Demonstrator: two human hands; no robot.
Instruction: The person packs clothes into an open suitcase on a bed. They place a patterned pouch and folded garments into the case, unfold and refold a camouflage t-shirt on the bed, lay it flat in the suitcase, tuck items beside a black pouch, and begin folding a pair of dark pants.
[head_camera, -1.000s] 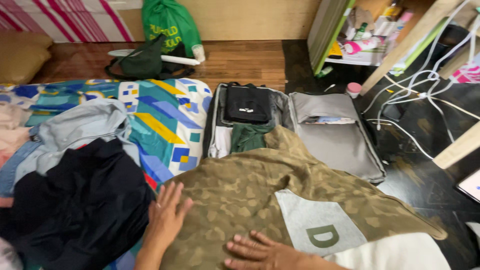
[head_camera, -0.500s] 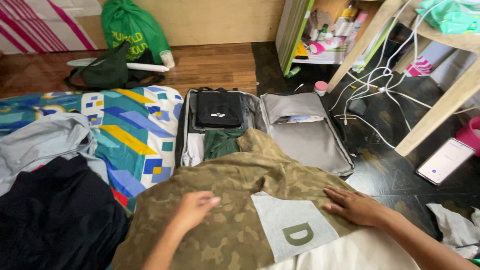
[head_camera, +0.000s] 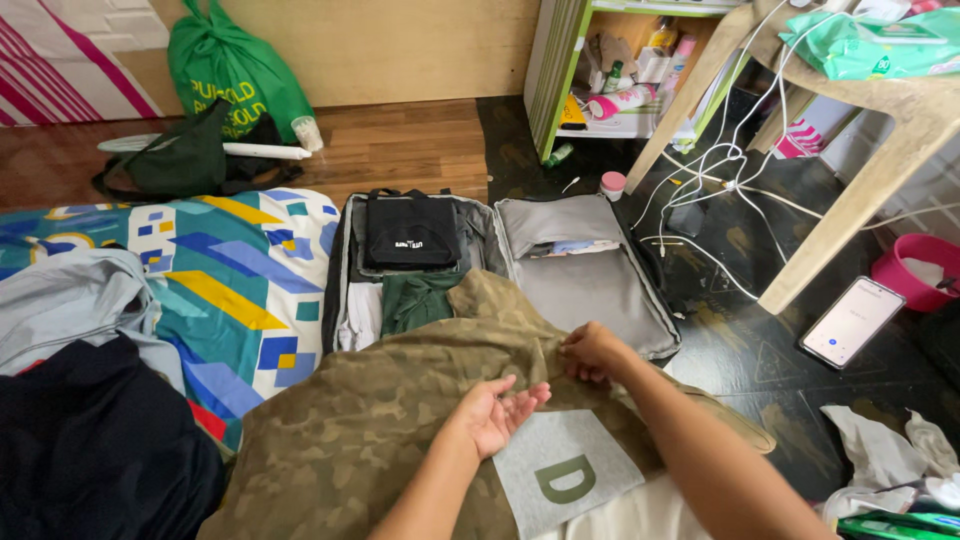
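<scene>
A camouflage shirt with a grey patch lies spread in front of me, its far end draped over an open grey suitcase. My right hand pinches the shirt's fabric near its middle, fingers closed on a fold. Palm up and with fingers loosely spread, my left hand rests on the shirt just below and left of the right hand. The suitcase's left half holds a black bag, a dark green garment and something white.
A colourful patterned blanket with grey and black clothes lies at left. A green bag and dark bag stand at back. A shelf, white cables, a wooden table leg, a phone and a pink tub are at right.
Both hands were flat on the shirt, then spread apart. Now they have come together at its middle, and the right hand has pinched the fabric. The view shifted right.
</scene>
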